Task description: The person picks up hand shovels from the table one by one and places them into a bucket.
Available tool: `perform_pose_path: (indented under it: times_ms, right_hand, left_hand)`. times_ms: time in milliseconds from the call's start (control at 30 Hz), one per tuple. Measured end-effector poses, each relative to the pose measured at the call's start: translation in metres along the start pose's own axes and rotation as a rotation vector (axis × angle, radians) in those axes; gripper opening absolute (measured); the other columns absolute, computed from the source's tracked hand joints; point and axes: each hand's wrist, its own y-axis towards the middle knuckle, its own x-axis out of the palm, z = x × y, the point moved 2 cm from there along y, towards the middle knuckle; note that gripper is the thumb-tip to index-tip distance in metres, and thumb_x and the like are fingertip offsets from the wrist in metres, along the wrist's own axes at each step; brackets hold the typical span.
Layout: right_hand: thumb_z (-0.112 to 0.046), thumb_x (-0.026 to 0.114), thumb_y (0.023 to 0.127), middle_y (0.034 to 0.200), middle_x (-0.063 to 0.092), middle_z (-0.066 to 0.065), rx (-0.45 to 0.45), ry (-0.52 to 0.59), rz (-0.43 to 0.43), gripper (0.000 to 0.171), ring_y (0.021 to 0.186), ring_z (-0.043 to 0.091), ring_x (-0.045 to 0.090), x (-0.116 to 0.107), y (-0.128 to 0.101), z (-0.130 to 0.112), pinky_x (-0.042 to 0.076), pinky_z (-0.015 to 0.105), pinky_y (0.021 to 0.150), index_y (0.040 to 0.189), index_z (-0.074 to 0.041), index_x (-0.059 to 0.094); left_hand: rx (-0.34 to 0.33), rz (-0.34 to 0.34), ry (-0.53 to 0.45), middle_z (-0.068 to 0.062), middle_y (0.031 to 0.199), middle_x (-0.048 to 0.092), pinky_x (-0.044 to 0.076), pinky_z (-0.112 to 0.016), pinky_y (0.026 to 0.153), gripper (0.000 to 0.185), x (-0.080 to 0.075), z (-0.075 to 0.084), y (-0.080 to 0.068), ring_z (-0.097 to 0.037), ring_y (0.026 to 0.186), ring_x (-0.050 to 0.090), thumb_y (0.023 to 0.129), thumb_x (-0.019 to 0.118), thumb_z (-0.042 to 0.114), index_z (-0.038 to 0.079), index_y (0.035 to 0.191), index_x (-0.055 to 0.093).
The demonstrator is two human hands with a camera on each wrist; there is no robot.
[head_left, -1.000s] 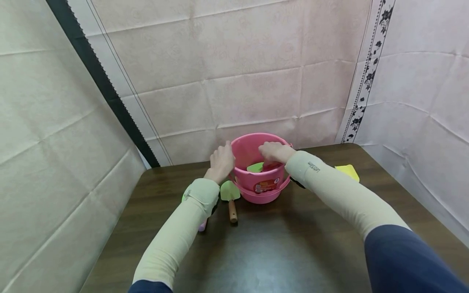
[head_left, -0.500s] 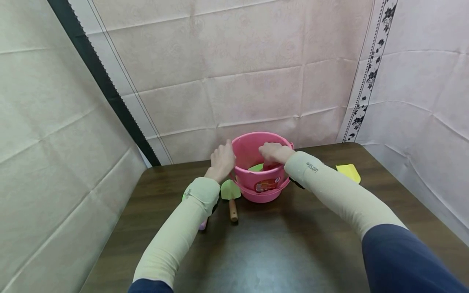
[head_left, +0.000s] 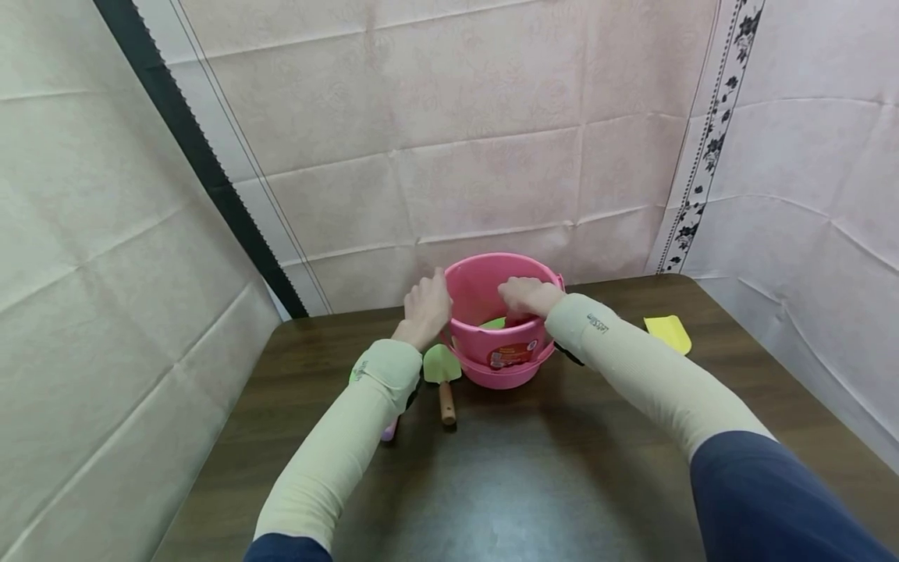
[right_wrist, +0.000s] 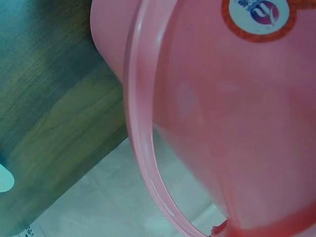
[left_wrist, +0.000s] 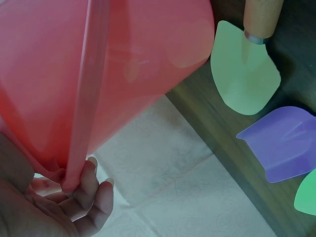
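A pink bucket stands at the far middle of the dark wooden table. My left hand grips its left rim; in the left wrist view the fingers curl round the rim and the thin pink handle. My right hand reaches down into the bucket, fingers curled over the red handle of a green-bladed tool, which is mostly hidden by the wall. The right wrist view shows only the bucket's outer wall, its sticker and the hoop handle.
A green trowel with a wooden handle lies just left of the bucket, with a purple scoop and another green piece beside it. A yellow scoop lies at the right. Cloth walls close in behind and on both sides.
My right hand has sunk slightly deeper into the bucket, and less of the green blade shows. My left hand stays on the rim.
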Motion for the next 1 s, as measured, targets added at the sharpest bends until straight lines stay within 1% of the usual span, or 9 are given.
perform_pose_path:
  times_ms: [233, 300, 400, 533, 667, 767, 833, 900, 1000]
  right_hand:
    - [-0.024, 0.076, 0.079, 0.080, 0.060, 0.005, 0.012, 0.020, -0.015, 0.025, 0.071, 0.019, 0.058, 0.000, -0.003, 0.005, 0.047, 0.029, 0.064, 0.095, -0.010, 0.063]
    - [-0.023, 0.074, 0.079, 0.077, 0.058, 0.005, 0.008, -0.005, -0.002, 0.022, 0.069, 0.019, 0.057, -0.002, -0.005, 0.005, 0.046, 0.029, 0.063, 0.092, -0.010, 0.062]
    - [-0.024, 0.070, 0.082, 0.073, 0.052, 0.003, -0.025, -0.027, 0.057, 0.020, 0.067, 0.018, 0.052, -0.009, -0.011, 0.005, 0.043, 0.029, 0.062, 0.087, -0.009, 0.058]
    - [-0.027, 0.068, 0.088, 0.063, 0.048, -0.001, -0.079, 0.012, 0.219, 0.025, 0.058, 0.014, 0.046, -0.024, -0.025, 0.008, 0.038, 0.027, 0.056, 0.073, -0.010, 0.057]
    - [-0.026, 0.064, 0.091, 0.050, 0.041, -0.005, -0.123, 0.090, 0.478, 0.041, 0.047, 0.010, 0.038, -0.036, -0.045, 0.027, 0.030, 0.024, 0.048, 0.055, -0.014, 0.049]
    - [-0.024, 0.059, 0.094, 0.047, 0.038, -0.003, -0.120, 0.105, 0.678, 0.046, 0.045, 0.012, 0.037, -0.039, -0.060, 0.048, 0.029, 0.027, 0.049, 0.052, -0.014, 0.045]
    - [-0.023, 0.057, 0.095, 0.048, 0.041, -0.001, -0.092, 0.107, 0.771, 0.043, 0.047, 0.015, 0.040, -0.036, -0.071, 0.064, 0.031, 0.029, 0.050, 0.053, -0.014, 0.047]
    - [-0.023, 0.054, 0.096, 0.051, 0.045, 0.001, -0.044, 0.125, 0.795, 0.041, 0.049, 0.018, 0.043, -0.031, -0.080, 0.082, 0.033, 0.031, 0.052, 0.058, -0.012, 0.049]
    - [-0.023, 0.051, 0.098, 0.056, 0.048, 0.003, 0.035, 0.162, 0.747, 0.036, 0.052, 0.020, 0.045, -0.020, -0.092, 0.108, 0.034, 0.031, 0.052, 0.065, -0.010, 0.051]
  left_hand:
    - [0.007, -0.003, 0.002, -0.015, 0.097, 0.066, 0.054, -0.048, 0.077, 0.024, 0.001, 0.002, 0.000, -0.035, 0.090, 0.068, 0.095, 0.053, 0.014, 0.006, 0.117, 0.048]
    - [0.010, -0.007, 0.003, -0.016, 0.097, 0.066, 0.055, -0.048, 0.077, 0.024, 0.001, 0.002, 0.000, -0.035, 0.090, 0.068, 0.095, 0.053, 0.013, 0.006, 0.117, 0.049]
    - [0.011, -0.007, 0.003, -0.016, 0.097, 0.066, 0.055, -0.047, 0.076, 0.025, 0.000, 0.001, -0.001, -0.035, 0.090, 0.068, 0.095, 0.053, 0.013, 0.006, 0.118, 0.049]
    - [0.014, -0.002, 0.006, -0.016, 0.096, 0.066, 0.055, -0.047, 0.075, 0.025, -0.001, 0.000, -0.001, -0.035, 0.089, 0.068, 0.095, 0.052, 0.013, 0.006, 0.119, 0.049]
    - [0.021, -0.009, 0.007, -0.015, 0.094, 0.066, 0.055, -0.045, 0.073, 0.028, -0.001, 0.001, 0.000, -0.033, 0.086, 0.068, 0.095, 0.052, 0.013, 0.006, 0.122, 0.048]
    - [0.014, -0.015, 0.006, -0.015, 0.094, 0.065, 0.055, -0.045, 0.073, 0.028, 0.000, 0.000, 0.000, -0.033, 0.085, 0.068, 0.095, 0.052, 0.012, 0.007, 0.122, 0.047]
    - [0.006, -0.020, 0.006, -0.015, 0.095, 0.065, 0.055, -0.046, 0.074, 0.027, 0.000, 0.000, 0.000, -0.034, 0.086, 0.067, 0.095, 0.052, 0.012, 0.007, 0.121, 0.047]
    - [-0.004, -0.026, 0.006, -0.015, 0.095, 0.065, 0.054, -0.046, 0.074, 0.027, 0.000, 0.000, 0.000, -0.034, 0.086, 0.067, 0.095, 0.052, 0.012, 0.007, 0.121, 0.047]
    - [-0.005, -0.029, 0.005, -0.016, 0.095, 0.065, 0.054, -0.047, 0.075, 0.027, 0.000, -0.001, 0.001, -0.035, 0.087, 0.067, 0.095, 0.051, 0.013, 0.007, 0.121, 0.047]
